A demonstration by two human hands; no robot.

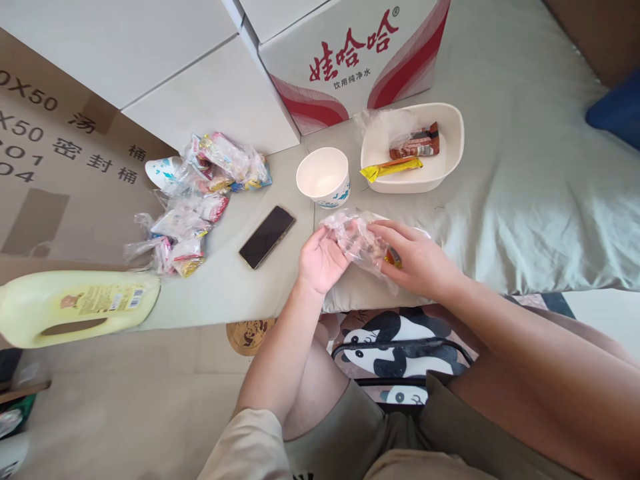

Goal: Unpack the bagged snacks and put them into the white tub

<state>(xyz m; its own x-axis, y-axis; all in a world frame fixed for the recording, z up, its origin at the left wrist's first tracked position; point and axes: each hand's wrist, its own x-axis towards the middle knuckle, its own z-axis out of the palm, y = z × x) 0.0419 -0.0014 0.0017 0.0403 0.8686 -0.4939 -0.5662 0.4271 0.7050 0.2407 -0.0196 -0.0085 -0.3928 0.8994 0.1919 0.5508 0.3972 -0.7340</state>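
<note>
A clear plastic bag of wrapped snacks (356,241) lies on the edge of the pale green bed, held between both hands. My left hand (320,260) cups its left end with fingers curled. My right hand (417,260) grips its right side, fingers closed over the plastic, with an orange wrapper showing under them. Just beyond stand an empty white paper cup (323,176) and a white bowl (443,137) holding a yellow snack bar (391,169) and brown wrapped snacks (416,143).
A black phone (267,236) lies left of my hands. Several small snack bags (197,200) are piled further left. A red and white cardboard box (350,57) stands behind the cup. A yellow detergent bottle (75,307) lies at the far left.
</note>
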